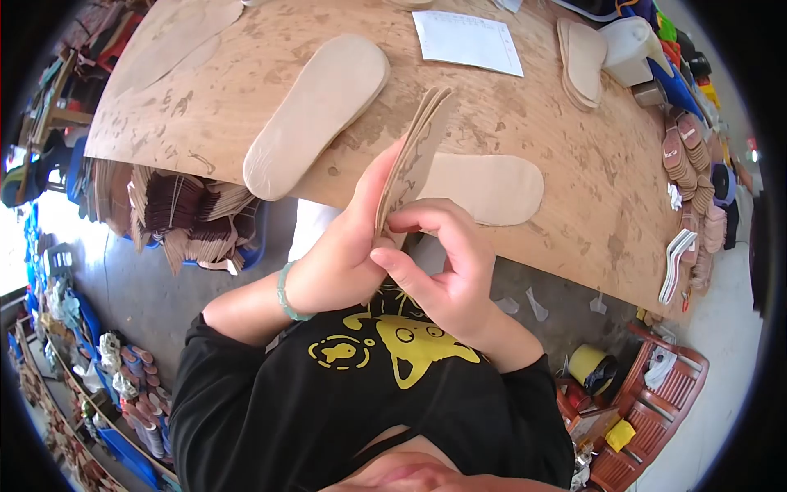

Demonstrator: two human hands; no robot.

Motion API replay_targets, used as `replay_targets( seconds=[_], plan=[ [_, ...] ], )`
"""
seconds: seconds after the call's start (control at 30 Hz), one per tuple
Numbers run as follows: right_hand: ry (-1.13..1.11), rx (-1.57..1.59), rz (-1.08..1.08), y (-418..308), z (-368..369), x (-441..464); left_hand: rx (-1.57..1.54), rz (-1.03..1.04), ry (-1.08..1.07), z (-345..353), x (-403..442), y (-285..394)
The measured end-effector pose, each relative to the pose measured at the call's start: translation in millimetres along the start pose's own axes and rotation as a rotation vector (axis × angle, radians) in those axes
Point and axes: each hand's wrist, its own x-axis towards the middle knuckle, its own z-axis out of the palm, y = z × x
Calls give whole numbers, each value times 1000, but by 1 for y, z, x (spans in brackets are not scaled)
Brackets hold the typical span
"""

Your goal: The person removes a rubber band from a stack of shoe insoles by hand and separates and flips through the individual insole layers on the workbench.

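My left hand [348, 238], with a green bracelet at the wrist, is wrapped round a small stack of thin insoles [416, 152] held upright on edge. The thumb and forefinger of my right hand [443, 266] are at the lower end of that stack. Behind the stack, a beige insole [492, 190] lies on the wooden table [574, 213]. To the left of my hands, a larger beige insole pile [318, 115] rests at a slant.
White paper with writing [467, 41] lies at the table's far side. More insoles [582, 64] and a white container [631, 49] are at the upper right. A blue bin of stacked pieces [193, 213] stands left below the table. A reddish wooden chair [656, 402] is lower right.
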Motion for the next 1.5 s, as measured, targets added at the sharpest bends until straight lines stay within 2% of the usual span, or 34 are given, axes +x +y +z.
replay_targets(
  seconds=[0.13, 0.23, 0.43, 0.63, 0.73, 0.93, 1.4, 1.5],
  plan=[
    [108, 22, -31, -5, 3, 3, 69, 68, 77, 9, -1, -1],
    [79, -25, -43, -5, -1, 3, 100, 125, 101, 10, 1, -10],
    [79, -101, -42, -22, -8, 9, 471, 277, 176, 10, 6, -3],
    [55, -192, -121, -28, -12, 16, 568, 250, 206, 10, 5, 1],
    [47, -201, -81, -31, -13, 17, 609, 231, 196, 10, 5, 3],
    [-8, -252, -149, -23, -16, 21, 538, 206, 175, 13, 4, 3],
    [-36, -223, -87, -20, -16, 20, 425, 168, 146, 14, 3, 4],
    [0, -230, -73, -10, -23, 20, 310, 140, 50, 9, 2, -2]
  ],
)
